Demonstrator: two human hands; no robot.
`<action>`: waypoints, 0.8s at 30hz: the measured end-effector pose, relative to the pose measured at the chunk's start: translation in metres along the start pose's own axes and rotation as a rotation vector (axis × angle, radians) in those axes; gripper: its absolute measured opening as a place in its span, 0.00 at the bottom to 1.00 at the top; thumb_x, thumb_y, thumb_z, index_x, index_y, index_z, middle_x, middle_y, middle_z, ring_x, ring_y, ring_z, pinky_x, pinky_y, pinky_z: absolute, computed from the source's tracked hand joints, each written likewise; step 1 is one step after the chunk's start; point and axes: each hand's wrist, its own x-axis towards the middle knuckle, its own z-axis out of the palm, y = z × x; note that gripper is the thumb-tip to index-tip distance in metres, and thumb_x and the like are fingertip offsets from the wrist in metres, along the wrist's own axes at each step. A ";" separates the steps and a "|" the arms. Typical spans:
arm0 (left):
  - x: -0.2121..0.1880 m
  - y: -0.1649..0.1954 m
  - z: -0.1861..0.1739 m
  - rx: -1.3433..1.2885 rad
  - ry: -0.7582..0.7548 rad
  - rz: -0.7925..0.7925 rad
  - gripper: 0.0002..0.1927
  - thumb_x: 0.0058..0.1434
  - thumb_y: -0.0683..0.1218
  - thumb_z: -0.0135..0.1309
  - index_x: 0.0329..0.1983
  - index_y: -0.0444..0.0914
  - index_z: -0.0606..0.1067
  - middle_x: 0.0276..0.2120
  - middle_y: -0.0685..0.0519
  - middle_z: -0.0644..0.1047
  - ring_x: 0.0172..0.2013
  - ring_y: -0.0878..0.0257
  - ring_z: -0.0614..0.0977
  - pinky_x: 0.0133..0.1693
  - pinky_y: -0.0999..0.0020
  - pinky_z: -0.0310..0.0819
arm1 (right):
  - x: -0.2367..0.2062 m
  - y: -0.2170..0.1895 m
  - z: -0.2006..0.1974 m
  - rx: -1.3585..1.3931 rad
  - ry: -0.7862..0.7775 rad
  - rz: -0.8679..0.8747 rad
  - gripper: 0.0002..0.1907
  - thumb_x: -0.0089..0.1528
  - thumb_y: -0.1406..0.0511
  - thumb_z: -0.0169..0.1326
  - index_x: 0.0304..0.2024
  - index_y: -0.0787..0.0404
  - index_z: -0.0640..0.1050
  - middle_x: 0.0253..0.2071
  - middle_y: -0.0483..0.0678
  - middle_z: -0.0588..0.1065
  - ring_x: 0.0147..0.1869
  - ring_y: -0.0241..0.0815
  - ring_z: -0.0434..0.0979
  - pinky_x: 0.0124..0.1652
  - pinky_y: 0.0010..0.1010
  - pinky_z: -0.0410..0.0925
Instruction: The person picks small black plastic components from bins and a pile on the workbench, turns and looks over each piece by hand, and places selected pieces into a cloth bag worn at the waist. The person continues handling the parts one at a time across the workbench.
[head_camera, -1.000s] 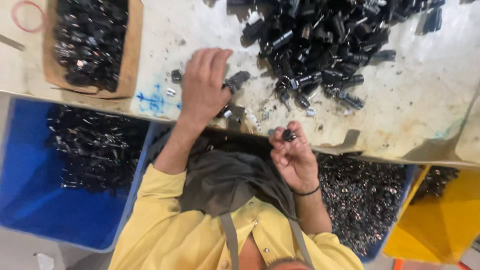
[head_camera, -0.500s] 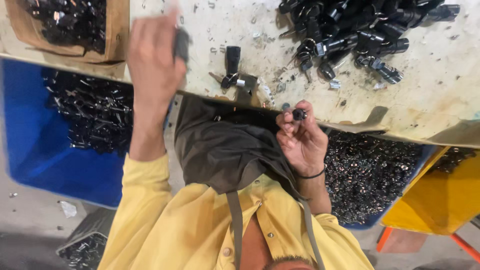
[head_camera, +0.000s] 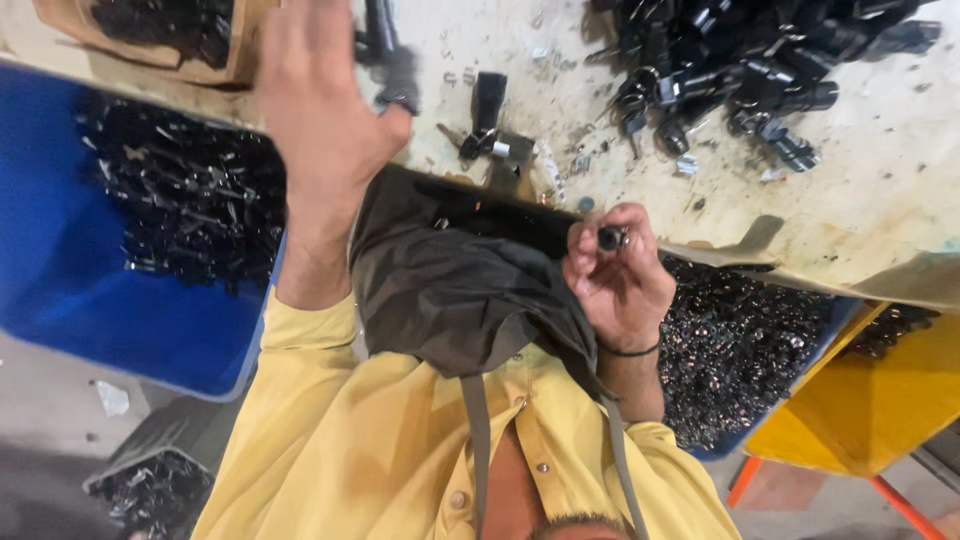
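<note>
Far left, blue bin (head_camera: 60, 300) full of black metal bits. Beside it, left hand (head_camera: 320, 110) raised over the counter (head_camera: 880, 200) edge, blurred, fingers together, thumb pressed on a dark part (head_camera: 398, 75). Below, grey apron (head_camera: 450, 290) against the counter edge. Right hand (head_camera: 620, 285) just off that edge, fingertips pinching a small black piece (head_camera: 612, 238). Upper right, pile (head_camera: 740, 70) of black parts on the counter. Far right, yellow bin (head_camera: 870, 400).

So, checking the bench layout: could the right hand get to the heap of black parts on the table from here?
Probably yes. The heap of black parts lies on the open table just beyond the right hand, with nothing between, though the hand is pinching a small dark part.
</note>
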 end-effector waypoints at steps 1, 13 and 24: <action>0.005 0.001 0.001 0.001 -0.032 0.022 0.34 0.43 0.43 0.59 0.57 0.32 0.70 0.53 0.41 0.72 0.49 0.39 0.74 0.49 0.52 0.74 | -0.001 0.001 0.001 -0.005 0.005 -0.018 0.13 0.73 0.61 0.51 0.57 0.61 0.71 0.45 0.53 0.71 0.47 0.42 0.68 0.38 0.28 0.65; -0.020 0.038 -0.007 -1.390 -0.201 -0.307 0.17 0.63 0.46 0.68 0.46 0.38 0.71 0.39 0.52 0.77 0.36 0.62 0.82 0.38 0.69 0.78 | -0.014 0.017 0.006 -0.353 0.133 -0.251 0.15 0.69 0.63 0.58 0.56 0.62 0.72 0.48 0.57 0.76 0.46 0.46 0.77 0.35 0.30 0.70; -0.058 0.113 0.012 -1.429 -0.747 -0.124 0.17 0.68 0.45 0.58 0.55 0.37 0.67 0.38 0.52 0.81 0.36 0.65 0.86 0.40 0.74 0.77 | -0.006 -0.008 0.027 -1.333 -0.072 -0.839 0.13 0.67 0.69 0.59 0.50 0.61 0.71 0.45 0.63 0.81 0.33 0.40 0.75 0.33 0.30 0.69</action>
